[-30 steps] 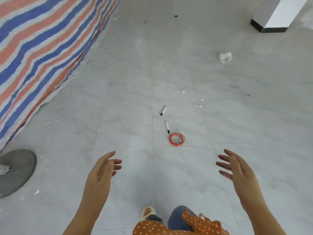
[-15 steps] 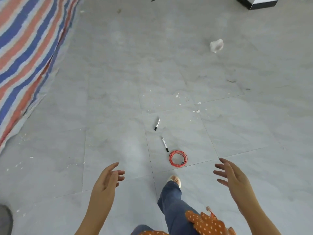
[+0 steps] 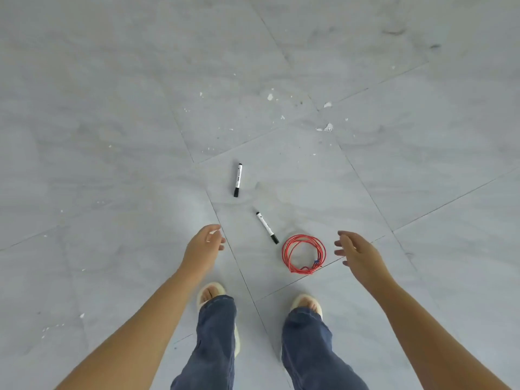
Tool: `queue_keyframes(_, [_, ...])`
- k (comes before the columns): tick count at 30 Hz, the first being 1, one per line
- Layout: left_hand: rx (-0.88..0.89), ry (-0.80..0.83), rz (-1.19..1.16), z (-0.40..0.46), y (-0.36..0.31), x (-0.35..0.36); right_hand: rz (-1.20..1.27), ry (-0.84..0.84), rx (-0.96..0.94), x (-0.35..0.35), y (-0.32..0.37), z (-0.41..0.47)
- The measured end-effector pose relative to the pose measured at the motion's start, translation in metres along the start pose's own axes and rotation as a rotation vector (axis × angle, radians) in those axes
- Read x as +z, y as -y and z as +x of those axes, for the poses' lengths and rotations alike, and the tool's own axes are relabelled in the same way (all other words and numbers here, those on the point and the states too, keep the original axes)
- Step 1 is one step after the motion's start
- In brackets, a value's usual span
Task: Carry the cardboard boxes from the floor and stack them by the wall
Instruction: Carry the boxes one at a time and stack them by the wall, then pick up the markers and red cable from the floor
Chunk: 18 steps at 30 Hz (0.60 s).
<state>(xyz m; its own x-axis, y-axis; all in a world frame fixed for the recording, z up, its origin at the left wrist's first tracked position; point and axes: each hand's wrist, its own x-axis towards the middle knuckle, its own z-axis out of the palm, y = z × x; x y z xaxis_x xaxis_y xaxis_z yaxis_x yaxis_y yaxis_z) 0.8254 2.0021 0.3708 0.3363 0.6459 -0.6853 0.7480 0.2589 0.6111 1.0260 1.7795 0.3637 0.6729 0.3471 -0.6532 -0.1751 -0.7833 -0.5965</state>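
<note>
- Two hands reach out ahead of you over the grey tiled floor (image 3: pixel 112 136), both held above it and touching nothing.
- Your left hand (image 3: pixel 204 244) has its fingers loosely relaxed and slightly bent, palm turned inward; it holds nothing.
- Your right hand (image 3: pixel 355 253) is spread a little wider, fingers apart and gently curved, palm also turned inward; it too holds nothing.
- Cardboard boxes do not show anywhere in this view, so you cannot tell from it where they are, nor where the wall is.
- Between your hands, nearer the right one, lies a coil of red cord (image 3: pixel 304 254), flat on the floor across a tile joint.
- Just beside the coil, up and to its left, lies a black-and-white marker (image 3: pixel 267 228), slanted, its lower end near the coil's rim.
- A second marker (image 3: pixel 238 180) of the same kind lies farther from you, almost straight up and down in the picture, apart from the first.
- Small white flecks of debris (image 3: pixel 327 127) are scattered over the tiles beyond the markers.
- Your feet, in pale sandals (image 3: pixel 211 289), stand side by side below the hands, with blue jeans (image 3: pixel 306 347) covering your legs.
</note>
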Motion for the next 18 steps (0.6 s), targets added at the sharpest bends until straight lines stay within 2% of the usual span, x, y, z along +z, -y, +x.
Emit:
queue_keyframes(4, [-0.018, 0.018, 0.067, 0.145, 0.047, 0.05, -0.151, 0.057, 0.018, 0.074, -0.078, 0.095])
queue_keyframes(7, [-0.016, 0.0, 0.107, 0.246, 0.09, 0.086, -0.312, 0.165, -0.036, 0.128, -0.141, 0.159])
queue_keyframes(11, [0.08, -0.142, 0.323, 0.35, 0.121, 0.116, -0.62, 0.352, -0.163, 0.177, -0.209, 0.206])
queue_keyframes(15, [0.148, -0.302, 0.535, 0.419, 0.119, 0.133, -1.141, 0.444, -0.436, 0.19, -0.256, 0.222])
queue_keyframes(18, [0.2, -0.281, 0.699, 0.442, 0.119, 0.143, -1.273, 0.324, -0.71, 0.182, -0.267, 0.227])
